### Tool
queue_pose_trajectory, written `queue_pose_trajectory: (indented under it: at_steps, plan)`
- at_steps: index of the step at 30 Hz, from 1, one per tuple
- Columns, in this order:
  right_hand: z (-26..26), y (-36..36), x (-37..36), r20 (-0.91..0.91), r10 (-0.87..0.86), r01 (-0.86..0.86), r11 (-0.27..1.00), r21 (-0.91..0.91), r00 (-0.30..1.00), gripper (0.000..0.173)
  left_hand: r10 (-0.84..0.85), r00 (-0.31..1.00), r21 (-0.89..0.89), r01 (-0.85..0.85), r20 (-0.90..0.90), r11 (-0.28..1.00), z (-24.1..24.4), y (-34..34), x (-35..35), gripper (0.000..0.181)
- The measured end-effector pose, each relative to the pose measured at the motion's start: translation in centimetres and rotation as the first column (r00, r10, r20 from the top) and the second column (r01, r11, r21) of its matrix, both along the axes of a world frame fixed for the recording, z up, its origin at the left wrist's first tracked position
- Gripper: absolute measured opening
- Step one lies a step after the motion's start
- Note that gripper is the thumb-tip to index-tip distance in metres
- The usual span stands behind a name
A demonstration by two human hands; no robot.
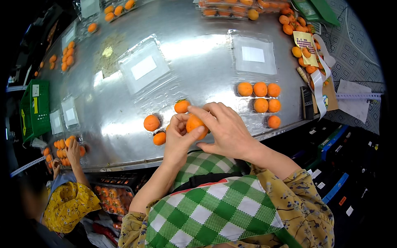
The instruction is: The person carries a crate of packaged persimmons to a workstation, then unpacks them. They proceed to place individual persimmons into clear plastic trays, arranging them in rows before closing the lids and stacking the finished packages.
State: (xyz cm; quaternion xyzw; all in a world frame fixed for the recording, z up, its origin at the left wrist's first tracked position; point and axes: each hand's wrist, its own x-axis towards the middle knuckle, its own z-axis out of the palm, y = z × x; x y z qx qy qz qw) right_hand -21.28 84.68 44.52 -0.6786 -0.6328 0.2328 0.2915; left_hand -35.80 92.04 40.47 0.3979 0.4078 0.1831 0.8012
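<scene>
Both hands meet over the near edge of the metal table around one orange persimmon [196, 125]. My left hand [176, 138] grips it from the left, its fingers curled. My right hand [225, 130] has its thumb and index finger against the fruit from the right. Just beyond and left of my hands lie loose-set persimmons [151, 123] in the cups of a clear plastic clamshell; another persimmon [181, 106] shows its green calyx. The clamshell's lid [144, 68] lies folded back with a white label. Part of the tray is hidden under my hands.
To the right, a second open clamshell [254, 55] holds several persimmons [260, 105]. Stacked filled packs [226, 11] stand at the back. A sticker sheet [305, 46] and label strip [318, 88] lie at the right edge. At far left, a co-worker's hand [73, 153] touches fruit near a green crate [35, 108].
</scene>
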Motion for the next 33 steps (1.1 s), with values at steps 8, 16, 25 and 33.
queue_pose_trajectory:
  at_steps: [8,16,25,33]
  plan:
    - [-2.3,-2.9,4.1,-0.512,-0.129,0.085,0.990,-0.109,0.849,0.059,-0.113,0.988,0.151,0.097,0.106,0.984,2.0,-0.5,0.5,0.051]
    - [-6.1,-8.5,7.2,-0.945,-0.180,-0.023,0.983,-0.180,-0.274,0.080,-0.012,0.999,0.029,0.010,0.053,1.000,0.1,0.0,0.2,0.030]
    - [-7.3,-12.0,8.7,-0.945,-0.268,0.090,0.953,-0.288,-0.188,0.085,0.027,0.999,-0.005,-0.027,0.034,1.000,-1.0,-0.3,-0.9,0.033]
    - [-8.4,-13.9,11.2,-0.847,-0.475,0.292,0.867,-0.404,0.238,0.061,0.059,0.996,-0.039,-0.057,0.071,0.998,-1.1,-1.0,-1.5,0.031]
